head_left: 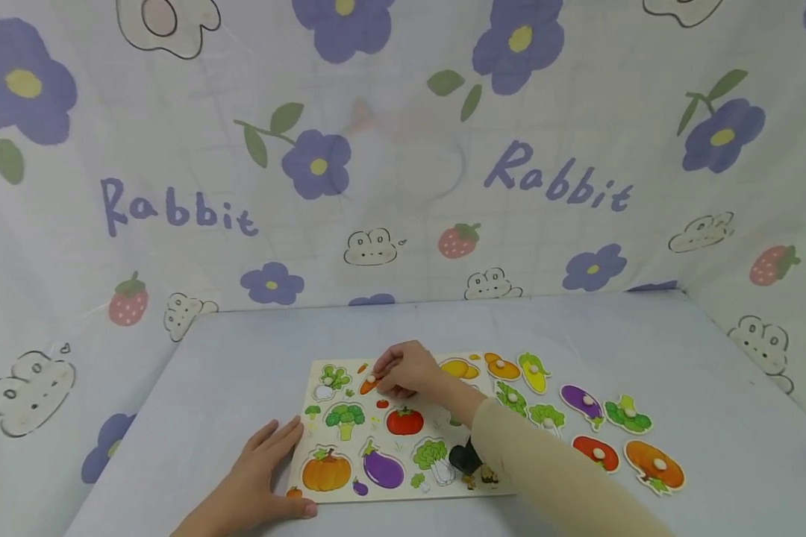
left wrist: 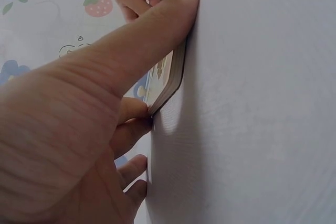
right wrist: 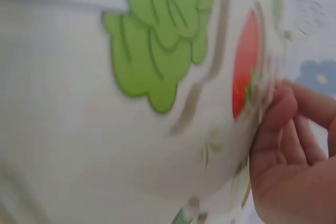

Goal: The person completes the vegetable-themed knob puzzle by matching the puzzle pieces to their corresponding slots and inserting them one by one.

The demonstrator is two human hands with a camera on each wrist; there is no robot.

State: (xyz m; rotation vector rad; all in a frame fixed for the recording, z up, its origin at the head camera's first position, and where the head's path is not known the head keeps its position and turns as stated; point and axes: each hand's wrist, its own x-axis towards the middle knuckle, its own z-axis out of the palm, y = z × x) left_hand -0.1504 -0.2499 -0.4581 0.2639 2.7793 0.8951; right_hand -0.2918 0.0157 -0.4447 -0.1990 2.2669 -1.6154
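Pinched at its knob between the right hand's (head_left: 408,374) thumb and fingers, which are curled and drawn together, one carrot piece (head_left: 367,386), orange; whether seated or raised, cannot be told.

Beneath those fingers: one puzzle board (head_left: 376,497), cream, printed with vegetables. Nearer the person than the fingertips: tomato picture (head_left: 405,422), red; broccoli picture (head_left: 345,422), green, lying also to their left; pumpkin picture (head_left: 326,471), orange, farther down that side.

At the board's left edge: left hand (head_left: 258,477), fingers extended against the edge, thumb set apart at the near corner.

Right of the right fingers, beyond the board, loose knobbed pieces: corn piece (head_left: 533,374), yellow; eggplant piece (head_left: 580,404), purple; broccoli piece (head_left: 628,415), green; tomato piece (head_left: 594,452), red; pumpkin piece (head_left: 654,465), orange, well apart from the fingertips.

Behind the right fingers: one sleeve (head_left: 557,470), cream. Under all: one table (head_left: 712,388), pale. Beyond the fingertips: backdrop (head_left: 403,201), flowers and "Rabbit" lettering.
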